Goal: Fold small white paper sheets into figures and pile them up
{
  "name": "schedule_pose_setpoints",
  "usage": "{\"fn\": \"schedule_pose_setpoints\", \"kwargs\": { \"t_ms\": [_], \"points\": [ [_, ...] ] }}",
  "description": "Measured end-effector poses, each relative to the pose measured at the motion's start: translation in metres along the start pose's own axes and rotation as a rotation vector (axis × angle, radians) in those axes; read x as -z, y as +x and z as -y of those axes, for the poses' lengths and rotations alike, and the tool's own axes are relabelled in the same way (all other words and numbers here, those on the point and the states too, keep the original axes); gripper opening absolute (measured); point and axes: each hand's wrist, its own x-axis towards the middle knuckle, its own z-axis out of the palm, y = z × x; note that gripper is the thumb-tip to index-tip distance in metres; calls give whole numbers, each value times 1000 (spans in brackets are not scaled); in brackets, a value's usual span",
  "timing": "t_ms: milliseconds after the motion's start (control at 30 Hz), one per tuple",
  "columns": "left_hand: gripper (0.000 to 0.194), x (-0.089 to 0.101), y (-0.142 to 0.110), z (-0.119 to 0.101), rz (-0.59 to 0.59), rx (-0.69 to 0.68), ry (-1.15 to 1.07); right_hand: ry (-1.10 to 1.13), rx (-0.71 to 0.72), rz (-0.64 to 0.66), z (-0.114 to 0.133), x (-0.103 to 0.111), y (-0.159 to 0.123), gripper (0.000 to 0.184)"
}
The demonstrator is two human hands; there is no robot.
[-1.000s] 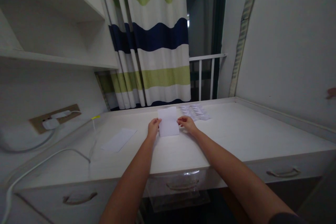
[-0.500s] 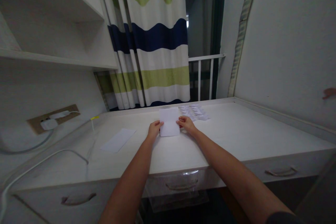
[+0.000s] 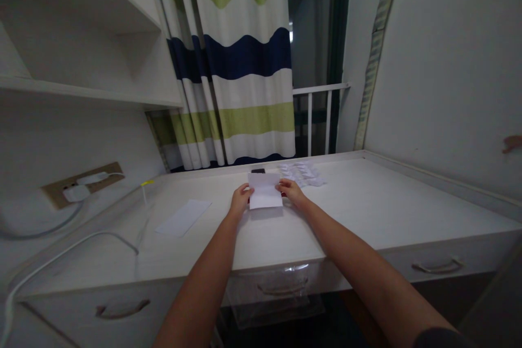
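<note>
Between my two hands is a white sheet of paper, held just above the desk and tipped back, its lower edge casting a shadow. My left hand pinches its left edge between thumb and fingers. On the opposite edge, my right hand grips it the same way. Past my right hand lie several small folded white paper pieces in rows. Another flat white sheet rests on the desk to the left. A small dark object shows behind the held sheet.
The white desk has drawers with metal handles along its front. A white cable runs over its left side from near a wall socket with a plugged-in charger. Behind hangs a striped curtain; a shelf juts out at upper left.
The sheet's top edge has come down and the paper has tilted, its lower edge lifting slightly. The dark object behind it has come into view. Both hands keep their hold.
</note>
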Motion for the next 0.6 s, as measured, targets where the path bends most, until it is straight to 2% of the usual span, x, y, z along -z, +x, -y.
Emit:
{"fn": "schedule_pose_setpoints", "kwargs": {
  "t_ms": [100, 300, 600],
  "points": [
    [34, -1, 0, 0, 11, -15, -68, 16, -26, 3, 3, -2, -2, 15],
    [20, -3, -2, -3, 67, -38, -86, 32, 0, 6, 5, -5, -5, 15],
    [19, -6, -7, -9, 73, -12, -132, 58, -3, 25, 0, -4, -3, 16]
  ]
}}
